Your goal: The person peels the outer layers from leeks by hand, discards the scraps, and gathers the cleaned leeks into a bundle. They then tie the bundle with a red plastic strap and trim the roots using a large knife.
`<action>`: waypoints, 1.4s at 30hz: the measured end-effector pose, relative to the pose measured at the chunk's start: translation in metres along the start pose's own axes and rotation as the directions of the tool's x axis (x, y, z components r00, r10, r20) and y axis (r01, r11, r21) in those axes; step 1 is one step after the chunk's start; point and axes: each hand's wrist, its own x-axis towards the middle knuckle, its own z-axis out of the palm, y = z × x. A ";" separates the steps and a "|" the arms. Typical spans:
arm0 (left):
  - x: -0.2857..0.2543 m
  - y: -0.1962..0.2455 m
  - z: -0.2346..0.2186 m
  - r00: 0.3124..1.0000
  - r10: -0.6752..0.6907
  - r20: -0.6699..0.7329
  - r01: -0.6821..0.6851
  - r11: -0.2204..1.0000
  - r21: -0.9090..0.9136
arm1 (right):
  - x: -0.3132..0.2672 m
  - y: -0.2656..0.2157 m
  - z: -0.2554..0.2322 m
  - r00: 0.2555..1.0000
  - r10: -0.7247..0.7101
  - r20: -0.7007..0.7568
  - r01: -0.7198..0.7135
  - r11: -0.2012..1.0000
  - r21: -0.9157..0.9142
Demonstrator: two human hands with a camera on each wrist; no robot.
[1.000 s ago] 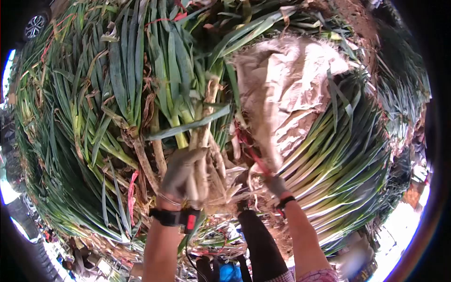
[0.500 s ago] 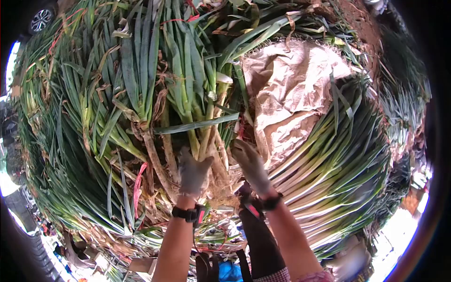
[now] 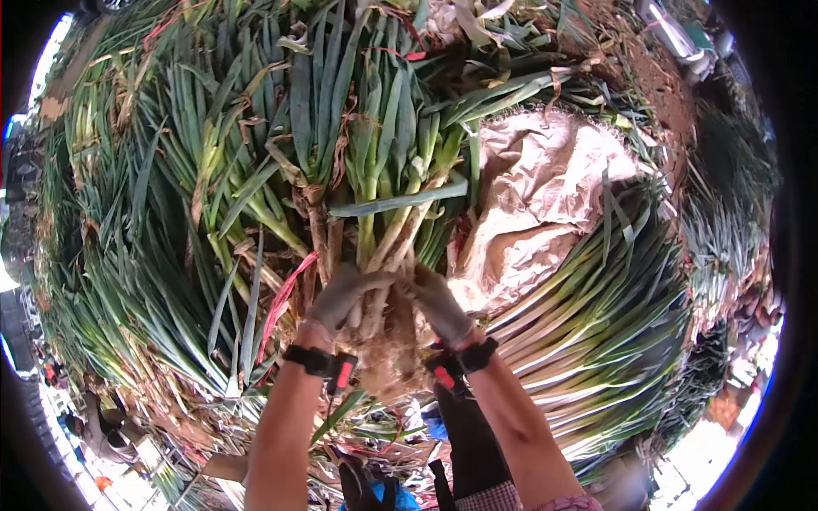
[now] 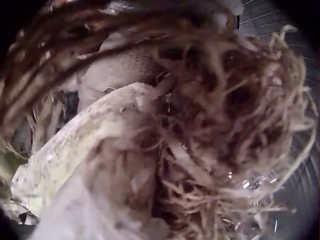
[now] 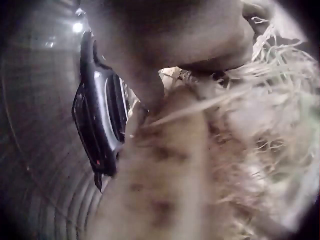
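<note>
Two gloved hands clasp a bunch of green onions (image 3: 383, 255) near its roots. The left hand (image 3: 341, 294) and the right hand (image 3: 439, 302) both curl their fingers around the stalks. A tan sack (image 3: 537, 204) lies to the right.

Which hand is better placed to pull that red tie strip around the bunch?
Left, probably. The left hand grips the bunch of green onions on the side where the red strip hangs. The right hand grips the far side, beside the burlap sack.
</note>
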 end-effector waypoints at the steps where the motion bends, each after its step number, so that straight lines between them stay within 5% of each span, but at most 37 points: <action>1: -0.028 0.038 -0.004 0.994 -0.100 0.044 0.100 0.995 0.014 | -0.012 -0.014 0.021 1.000 0.016 -0.014 -0.015 0.998 0.067; 2: -0.041 0.047 -0.015 0.988 -0.146 0.041 0.143 0.986 0.080 | -0.024 -0.027 0.038 0.999 -0.033 0.017 0.031 0.995 0.092; 6: -0.120 0.081 -0.049 0.978 -0.171 0.118 0.155 0.979 0.135 | -0.071 -0.014 0.090 0.972 0.185 0.146 -0.184 0.983 -0.022; 7: -0.140 0.065 -0.058 0.989 -0.105 0.103 0.103 0.994 0.026 | -0.088 -0.034 0.101 0.924 0.209 0.320 -0.230 0.973 0.028; 8: -0.156 0.051 -0.085 0.936 -0.289 0.200 0.257 0.952 0.169 | -0.101 -0.045 0.106 0.883 0.277 0.380 -0.286 0.958 -0.032; 10: -0.200 0.046 -0.084 0.935 -0.276 0.224 0.266 0.961 0.075 | -0.123 -0.008 0.109 0.921 0.182 0.346 -0.087 0.959 -0.271; 12: -0.227 0.033 -0.060 0.952 -0.205 0.226 0.226 0.971 -0.072 | -0.115 0.036 0.101 0.860 0.241 0.450 -0.180 0.968 -0.175; 13: -0.232 0.013 -0.047 0.973 -0.069 0.219 0.121 0.964 -0.236 | -0.108 0.070 0.106 0.883 0.249 0.397 -0.385 0.868 0.313; 14: -0.237 -0.011 -0.042 0.986 -0.039 0.161 0.065 0.985 -0.162 | -0.108 0.091 0.116 0.887 0.296 0.354 -0.460 0.524 0.717; 16: -0.233 -0.080 -0.035 0.997 0.077 0.010 -0.078 0.993 0.084 | -0.128 0.057 0.134 0.928 0.304 0.215 -0.352 0.528 0.773; 17: -0.236 -0.086 -0.030 0.996 -0.079 -0.051 0.094 0.877 0.471 | -0.134 0.093 0.117 0.936 0.343 0.084 -0.312 0.691 0.652; 18: -0.246 -0.052 -0.018 0.968 -0.239 -0.079 0.238 0.764 0.600 | -0.141 0.075 0.125 0.933 0.357 0.042 -0.308 0.731 0.609; 20: -0.267 -0.054 -0.010 0.991 -0.058 -0.120 0.119 0.797 0.592 | -0.161 0.066 0.135 0.969 0.227 0.093 -0.237 0.763 0.602; 23: -0.311 -0.076 -0.024 0.991 0.007 -0.136 0.064 0.857 0.511 | -0.200 0.062 0.164 0.944 0.319 0.088 -0.314 0.777 0.545; 25: -0.350 -0.093 -0.044 0.996 -0.008 -0.089 0.057 0.828 0.558 | -0.227 0.079 0.188 0.947 0.313 0.065 -0.317 0.894 0.317; 28: -0.413 -0.156 -0.077 0.994 0.085 -0.066 -0.029 0.799 0.600 | -0.257 0.113 0.239 0.929 0.321 0.182 -0.368 0.851 0.374; 29: -0.437 -0.181 -0.086 0.970 0.227 -0.090 -0.118 0.761 0.638 | -0.269 0.126 0.256 0.917 0.342 0.207 -0.399 0.824 0.402; 32: -0.498 -0.244 -0.117 0.880 0.468 -0.080 -0.277 0.643 0.713 | -0.296 0.137 0.320 0.804 0.464 0.372 -0.590 0.703 0.397; 34: -0.526 -0.292 -0.132 0.872 0.468 -0.142 -0.308 0.750 0.586 | -0.314 0.195 0.330 0.594 0.622 0.510 -0.792 0.564 0.234; 35: -0.539 -0.337 -0.139 0.866 0.498 -0.045 -0.316 0.615 0.722 | -0.313 0.215 0.342 0.578 0.612 0.540 -0.732 0.681 0.013; 36: -0.546 -0.379 -0.155 0.905 0.400 -0.146 -0.239 0.760 0.604 | -0.310 0.236 0.356 0.550 0.619 0.561 -0.626 0.750 -0.214; 39: -0.551 -0.442 -0.215 0.923 -0.027 -0.385 0.042 0.999 0.029 | -0.302 0.311 0.401 0.685 0.533 0.497 -0.393 0.845 -0.364; 40: -0.546 -0.440 -0.240 0.911 0.021 -0.412 0.039 0.990 0.138 | -0.287 0.317 0.414 0.719 0.489 0.494 -0.307 0.861 -0.405; 42: -0.518 -0.540 -0.289 0.782 -0.008 -0.624 0.153 0.972 0.180 | -0.256 0.335 0.432 0.774 0.387 0.501 -0.119 0.866 -0.485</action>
